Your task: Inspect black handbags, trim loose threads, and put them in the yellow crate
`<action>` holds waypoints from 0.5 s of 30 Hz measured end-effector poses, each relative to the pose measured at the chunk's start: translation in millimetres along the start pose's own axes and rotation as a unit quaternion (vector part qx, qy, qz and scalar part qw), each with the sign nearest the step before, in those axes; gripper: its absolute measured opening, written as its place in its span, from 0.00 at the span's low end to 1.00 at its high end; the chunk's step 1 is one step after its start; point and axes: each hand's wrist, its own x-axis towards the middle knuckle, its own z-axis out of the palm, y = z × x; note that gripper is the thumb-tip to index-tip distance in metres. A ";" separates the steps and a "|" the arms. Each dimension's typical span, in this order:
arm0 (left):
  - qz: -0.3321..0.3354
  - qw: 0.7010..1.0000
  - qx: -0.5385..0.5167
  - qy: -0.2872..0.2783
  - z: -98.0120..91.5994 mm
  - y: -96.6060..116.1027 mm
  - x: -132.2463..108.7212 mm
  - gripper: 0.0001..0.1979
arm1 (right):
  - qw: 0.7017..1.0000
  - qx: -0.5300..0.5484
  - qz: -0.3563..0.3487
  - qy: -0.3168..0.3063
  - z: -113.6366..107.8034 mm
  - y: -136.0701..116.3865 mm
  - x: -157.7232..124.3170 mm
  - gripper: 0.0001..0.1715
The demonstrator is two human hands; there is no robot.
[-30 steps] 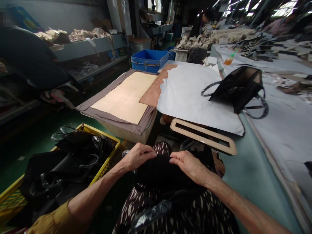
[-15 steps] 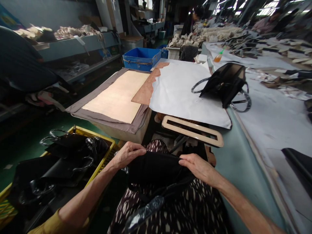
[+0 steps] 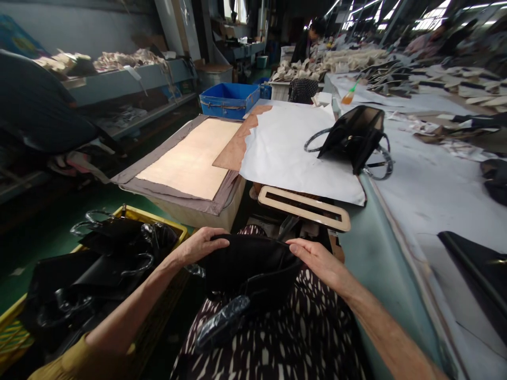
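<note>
A black handbag lies across my lap, its upper edge stretched between my two hands. My left hand pinches that edge at its left end, thumb on the near side. At the other end my right hand grips the same edge between thumb and fingers. One bag handle, wrapped in clear plastic, rests on the patterned cloth over my legs. Just beyond the bag is a pale oblong frame with a long slot. The bag's inside is hidden from me.
A yellow crate of black handbags stands at left. Another black handbag sits on the white sheet to the right. Behind are a covered bin and a blue bin. A person is at far left.
The bag's upper edge has risen slightly and tilted toward me, still held by both hands. The view has shifted a little, so the table things appear further left.
</note>
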 end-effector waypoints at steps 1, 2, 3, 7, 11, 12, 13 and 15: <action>0.000 1.000 -0.001 -0.003 -0.6 0.4 -2.8 0.21 | 1.000 -0.007 0.003 0.000 1.0 -2.0 -2.5 0.23; -0.001 1.000 -0.001 -0.006 -0.8 1.3 -5.5 0.20 | 1.000 -0.022 0.005 -0.001 1.7 -3.9 -5.0 0.22; -0.002 1.000 0.000 -0.008 -0.6 2.5 -8.0 0.20 | 0.999 -0.046 0.007 -0.001 1.9 -5.7 -7.5 0.21; -0.003 1.000 0.008 -0.007 3.5 8.6 -13.5 0.19 | 0.977 -0.207 0.033 0.020 -2.5 -9.7 -15.7 0.20; 0.006 1.000 0.022 0.000 9.4 12.1 -11.8 0.18 | 0.964 -0.255 0.060 -0.038 -7.7 -4.5 -16.9 0.19; 0.011 1.000 0.025 0.000 10.9 12.2 -10.5 0.18 | 0.963 -0.256 0.063 -0.052 -8.2 -1.7 -15.9 0.19; 0.015 1.000 0.027 -0.003 12.3 12.1 -9.0 0.18 | 0.962 -0.260 0.064 -0.056 -8.4 1.3 -14.6 0.19; 0.023 0.999 0.026 -0.016 14.8 11.2 -5.2 0.19 | 0.958 -0.278 0.060 -0.041 -8.3 7.5 -11.5 0.18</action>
